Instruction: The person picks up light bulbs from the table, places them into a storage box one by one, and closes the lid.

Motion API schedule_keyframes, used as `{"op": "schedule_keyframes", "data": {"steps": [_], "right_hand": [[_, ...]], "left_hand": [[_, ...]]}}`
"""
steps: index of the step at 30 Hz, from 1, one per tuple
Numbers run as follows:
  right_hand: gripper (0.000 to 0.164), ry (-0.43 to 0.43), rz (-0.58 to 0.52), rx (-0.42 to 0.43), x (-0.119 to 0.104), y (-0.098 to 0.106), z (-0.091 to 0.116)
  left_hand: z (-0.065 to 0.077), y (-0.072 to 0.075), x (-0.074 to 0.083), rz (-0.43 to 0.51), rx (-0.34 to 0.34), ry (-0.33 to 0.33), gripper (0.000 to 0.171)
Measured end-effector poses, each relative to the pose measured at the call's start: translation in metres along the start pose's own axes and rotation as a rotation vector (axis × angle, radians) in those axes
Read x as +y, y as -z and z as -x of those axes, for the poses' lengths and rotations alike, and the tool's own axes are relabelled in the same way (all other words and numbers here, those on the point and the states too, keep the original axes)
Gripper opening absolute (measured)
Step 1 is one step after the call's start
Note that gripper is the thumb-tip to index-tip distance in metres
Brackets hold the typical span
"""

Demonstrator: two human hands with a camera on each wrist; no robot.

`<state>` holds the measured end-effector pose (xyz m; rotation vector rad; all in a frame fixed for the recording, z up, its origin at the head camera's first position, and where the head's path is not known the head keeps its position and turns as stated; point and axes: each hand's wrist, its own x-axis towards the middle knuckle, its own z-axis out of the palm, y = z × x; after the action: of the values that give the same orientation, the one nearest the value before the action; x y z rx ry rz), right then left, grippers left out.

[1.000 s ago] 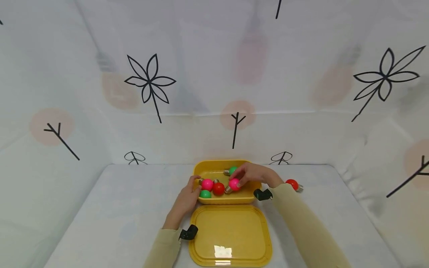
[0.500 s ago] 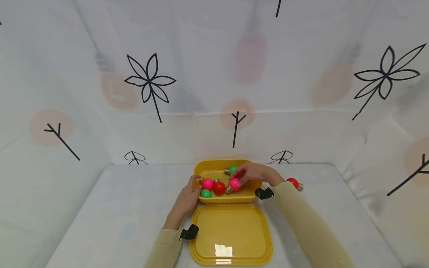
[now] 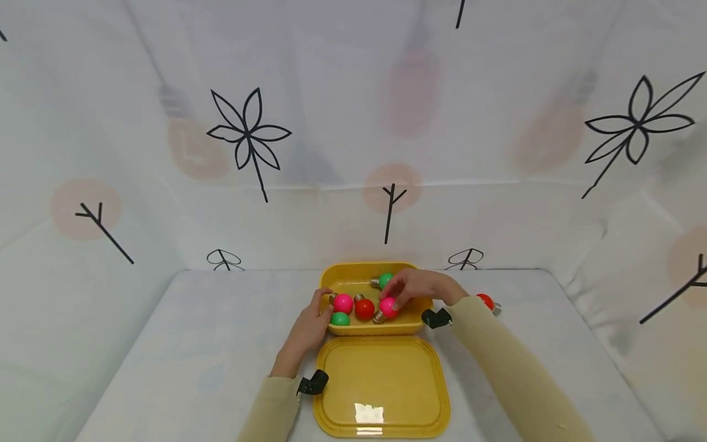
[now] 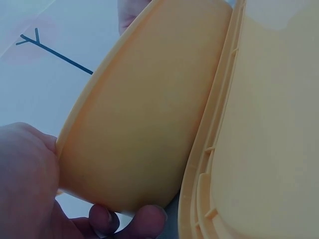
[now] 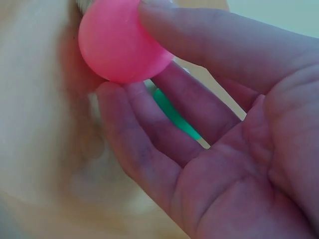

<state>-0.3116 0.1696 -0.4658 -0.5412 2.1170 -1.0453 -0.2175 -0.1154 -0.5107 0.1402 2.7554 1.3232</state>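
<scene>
A yellow plastic container (image 3: 381, 330) stands near the back of the table with several coloured light bulbs in it. My left hand (image 3: 308, 325) grips its left end; in the left wrist view the fingers curl round the corner of the container's wall (image 4: 129, 109). Inside the right part, my right hand (image 3: 417, 286) pinches a pink light bulb (image 3: 388, 307) between thumb and fingers, metal base towards the front left. To its left lie a red bulb (image 3: 364, 310), another pink bulb (image 3: 343, 303) and a green bulb (image 3: 339, 319). Behind, a second green bulb (image 3: 386, 280) is partly covered by my right hand.
A yellow lid (image 3: 381, 380), tray-like, lies flat directly in front of the container. On the table right of the container, another red bulb (image 3: 485, 301) rests just behind my right sleeve. A white patterned cloth (image 3: 331, 227) hangs behind and at both sides.
The pink bulb in my right hand has tilted slightly, its base now pointing a little lower. Both hands otherwise stay in place; the view has shifted very slightly.
</scene>
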Motion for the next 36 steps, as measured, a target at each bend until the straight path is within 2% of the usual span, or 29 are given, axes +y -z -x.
{"op": "schedule_keyframes", "data": {"steps": [6, 22, 29, 36], "right_hand": [[0.037, -0.033, -0.007, -0.018, -0.0004, 0.0008, -0.0027], [0.038, -0.006, -0.03, -0.028, 0.0013, 0.0006, -0.0035], [0.037, -0.006, -0.104, -0.036, 0.0019, -0.0003, -0.0037], [0.037, 0.033, -0.165, -0.047, 0.004, -0.0002, -0.0043]], "left_hand": [[-0.0009, -0.0012, -0.0004, 0.008, -0.003, 0.001, 0.037], [-0.0022, -0.003, -0.0038, 0.008, -0.011, 0.017, 0.036], [-0.001, -0.0003, -0.0014, 0.0, -0.002, 0.005, 0.036], [-0.0017, -0.0004, -0.0019, 0.003, -0.011, 0.014, 0.036]]}}
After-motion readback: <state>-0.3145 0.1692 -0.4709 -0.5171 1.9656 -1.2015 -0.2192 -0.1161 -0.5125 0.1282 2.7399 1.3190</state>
